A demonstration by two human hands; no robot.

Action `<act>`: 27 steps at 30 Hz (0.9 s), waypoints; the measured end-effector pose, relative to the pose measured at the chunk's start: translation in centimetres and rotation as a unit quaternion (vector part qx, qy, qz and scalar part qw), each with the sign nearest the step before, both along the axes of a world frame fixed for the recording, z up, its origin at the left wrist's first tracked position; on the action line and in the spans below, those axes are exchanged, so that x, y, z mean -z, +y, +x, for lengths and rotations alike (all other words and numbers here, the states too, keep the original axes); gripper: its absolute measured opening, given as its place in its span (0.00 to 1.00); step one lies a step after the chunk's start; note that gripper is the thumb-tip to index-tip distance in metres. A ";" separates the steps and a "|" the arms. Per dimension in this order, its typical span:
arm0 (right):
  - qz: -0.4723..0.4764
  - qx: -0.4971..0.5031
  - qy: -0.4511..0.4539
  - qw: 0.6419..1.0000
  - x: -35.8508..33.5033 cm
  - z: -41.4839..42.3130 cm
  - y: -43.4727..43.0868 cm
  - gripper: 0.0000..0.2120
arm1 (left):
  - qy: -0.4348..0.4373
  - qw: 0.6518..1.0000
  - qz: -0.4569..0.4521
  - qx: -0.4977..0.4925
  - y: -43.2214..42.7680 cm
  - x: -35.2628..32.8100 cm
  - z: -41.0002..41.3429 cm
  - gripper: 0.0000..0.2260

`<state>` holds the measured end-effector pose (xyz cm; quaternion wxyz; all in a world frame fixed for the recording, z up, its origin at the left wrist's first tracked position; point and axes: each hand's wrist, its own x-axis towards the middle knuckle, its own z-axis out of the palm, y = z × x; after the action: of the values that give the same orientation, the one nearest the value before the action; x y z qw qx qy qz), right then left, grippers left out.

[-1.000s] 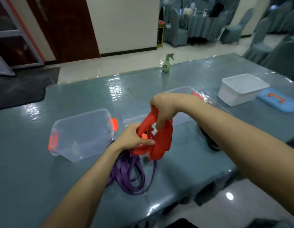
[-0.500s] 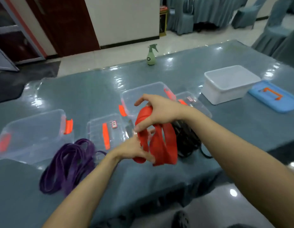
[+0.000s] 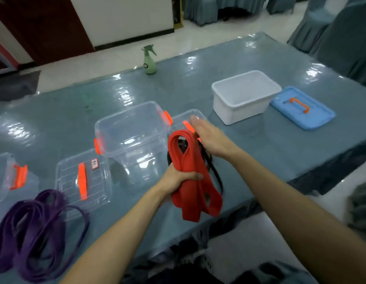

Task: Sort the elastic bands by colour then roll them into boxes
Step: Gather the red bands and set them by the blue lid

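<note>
Far left on the glossy grey table (image 3: 198, 83), loose coil of purple flat elastic bands (image 3: 34, 228). Next, clear plastic box (image 3: 135, 136) with orange clips. Centre, over the table's near edge: looped red flat elastic bands (image 3: 191, 171), gripped mid-length by left hand (image 3: 178, 180), fingers (image 3: 194, 176) curled round; right hand (image 3: 212, 139) flat against top loop, fingers straight. Rightward, white plastic tub (image 3: 245, 97).

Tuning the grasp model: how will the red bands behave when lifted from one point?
Likely floppy: the red bands sag in loose loops below the grip of the left hand. Probably light: only the left hand grips the bundle; the right hand is flat at its top. Loops may splay, since they hang unevenly.
</note>
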<state>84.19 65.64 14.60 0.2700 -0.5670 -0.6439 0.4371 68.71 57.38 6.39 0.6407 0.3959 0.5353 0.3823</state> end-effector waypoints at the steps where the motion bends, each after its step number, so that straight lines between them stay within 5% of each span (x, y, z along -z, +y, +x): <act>1: -0.014 0.038 -0.001 0.999 0.7 2.2 -0.1 0.32 | -0.016 1.000 -0.020 -0.010 0.6 0.6 0.8 0.27; 5: -0.084 0.046 -0.018 0.995 7.5 9.2 -4.7 0.27 | -0.089 0.994 -0.061 -0.006 3.8 2.4 4.4 0.20; 9: -0.101 0.066 0.092 0.989 12.5 11.6 -8.6 0.41 | -0.077 0.992 -0.097 0.032 6.2 3.5 11.1 0.20; 13: -0.061 0.133 -0.036 0.989 14.3 15.8 -7.4 0.52 | 0.002 0.993 -0.113 -0.024 9.0 4.9 18.7 0.36; 17: -0.063 0.179 -0.008 0.982 15.1 22.0 -3.7 0.38 | 0.032 0.988 -0.134 -0.068 13.0 5.3 26.0 0.43; 20: -0.017 0.245 -0.057 0.968 14.4 28.7 0.8 0.31 | -0.124 0.967 -0.196 -0.106 17.2 4.3 32.4 0.34; 22: -0.007 0.259 -0.092 0.961 14.7 33.0 4.1 0.26 | -0.178 0.967 -0.162 -0.088 19.7 4.3 35.2 0.29; 23: -0.009 0.250 -0.120 0.961 15.1 34.7 5.8 0.24 | -0.144 0.978 -0.136 -0.074 20.7 4.8 36.1 0.27; 25: -0.022 0.207 -0.213 0.955 17.1 37.2 9.0 0.29 | 0.073 0.994 -0.084 -0.013 21.6 6.9 36.7 0.22; 27: -0.055 0.167 -0.324 0.929 19.5 38.0 11.0 0.36 | 0.328 0.939 -0.052 0.087 21.3 9.7 36.6 0.21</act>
<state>122.17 76.61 -4.90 0.0841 -0.7914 -0.5670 0.2127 105.32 78.67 -3.32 0.4803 0.5103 0.6983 0.1456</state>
